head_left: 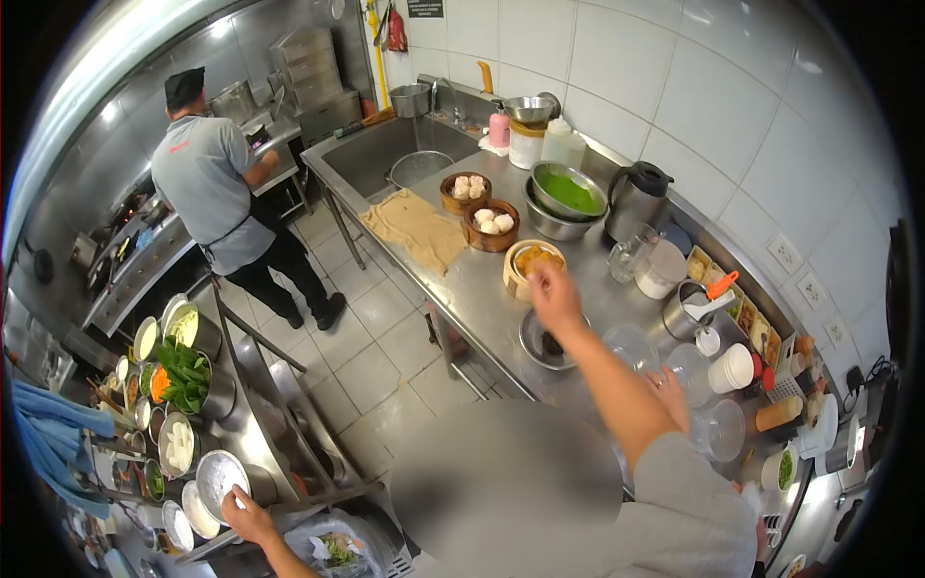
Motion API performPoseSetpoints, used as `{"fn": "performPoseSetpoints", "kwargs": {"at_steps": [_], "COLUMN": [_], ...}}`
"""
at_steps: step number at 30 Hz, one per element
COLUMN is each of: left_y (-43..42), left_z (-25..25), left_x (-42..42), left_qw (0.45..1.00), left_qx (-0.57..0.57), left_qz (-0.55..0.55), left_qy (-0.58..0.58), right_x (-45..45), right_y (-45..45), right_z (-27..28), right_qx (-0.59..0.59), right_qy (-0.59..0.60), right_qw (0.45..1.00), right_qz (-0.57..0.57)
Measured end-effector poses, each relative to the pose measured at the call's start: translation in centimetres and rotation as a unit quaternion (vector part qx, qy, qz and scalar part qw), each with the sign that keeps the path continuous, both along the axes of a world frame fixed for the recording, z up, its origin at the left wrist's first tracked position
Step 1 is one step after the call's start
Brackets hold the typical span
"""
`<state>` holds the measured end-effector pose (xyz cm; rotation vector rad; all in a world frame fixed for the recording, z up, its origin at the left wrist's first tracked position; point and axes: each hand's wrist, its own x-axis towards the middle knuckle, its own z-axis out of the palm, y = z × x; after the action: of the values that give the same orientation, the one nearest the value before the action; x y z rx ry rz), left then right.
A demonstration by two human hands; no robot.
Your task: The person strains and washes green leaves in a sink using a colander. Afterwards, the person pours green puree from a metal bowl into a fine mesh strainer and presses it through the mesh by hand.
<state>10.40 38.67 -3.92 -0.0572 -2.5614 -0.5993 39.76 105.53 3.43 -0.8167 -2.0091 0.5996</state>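
Note:
Over a light bamboo steamer [520,285], my right hand [555,301] is closed, its fingertips at a yellow dumpling [552,260] among similar pieces. Its forearm crosses close to a metal bowl [540,342] with dark contents. Far to the left, my left hand [251,518] has bent fingers at the rim of a metal pot [255,480] holding white powder; the fingertips are small in view. Two darker steamers stand behind the light one, one with white buns [495,223], the other with pale dumplings [469,186].
Another person's hand [667,393] is among clear plastic containers [723,429]. A beige cloth [416,229] lies by the sink [361,159]. A green-lined metal bowl [568,190] and a thermal jug [638,197] stand near the wall. A co-worker [217,183] faces the stove. A blurred grey shape covers the lower middle.

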Motion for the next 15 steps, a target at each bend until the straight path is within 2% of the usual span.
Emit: {"fn": "performPoseSetpoints", "kwargs": {"at_steps": [2,4,6,7,9,11,12,15], "left_y": [0.1,0.4,0.3,0.4,0.0,0.4,0.1,0.4], "left_z": [-0.2,0.0,0.3,0.5,0.0,4.4,4.7,8.5], "left_x": [-0.2,-0.3,-0.5,-0.7,-1.9,-2.3,-4.0,-9.8], "left_qw": [1.000,1.000,1.000,0.999,0.993,0.994,0.993,0.985], "left_qx": [-0.010,0.002,0.005,-0.013,-0.060,-0.051,-0.059,-0.062], "left_qz": [-0.002,0.003,0.000,-0.035,-0.083,-0.061,-0.098,-0.157], "left_qy": [0.012,-0.003,-0.024,-0.011,0.058,-0.078,-0.027,-0.026], "right_x": [-2.1,-3.6,-4.1,-5.1,-6.6,-7.4,-7.8,-9.3], "right_y": [8.8,16.3,18.6,18.3,17.7,19.1,19.1,19.8], "right_z": [-2.3,-3.3,-1.3,-0.7,1.0,0.0,0.1,0.9], "right_qx": [0.007,-0.041,-0.137,-0.138,-0.164,-0.164,-0.165,-0.172], "right_qy": [-0.074,-0.097,-0.146,-0.148,-0.257,-0.272,-0.262,-0.232], "right_qw": [0.985,0.960,0.931,0.929,0.860,0.851,0.848,0.838], "right_qz": [-0.153,-0.260,-0.306,-0.310,-0.409,-0.419,-0.430,-0.463]}}
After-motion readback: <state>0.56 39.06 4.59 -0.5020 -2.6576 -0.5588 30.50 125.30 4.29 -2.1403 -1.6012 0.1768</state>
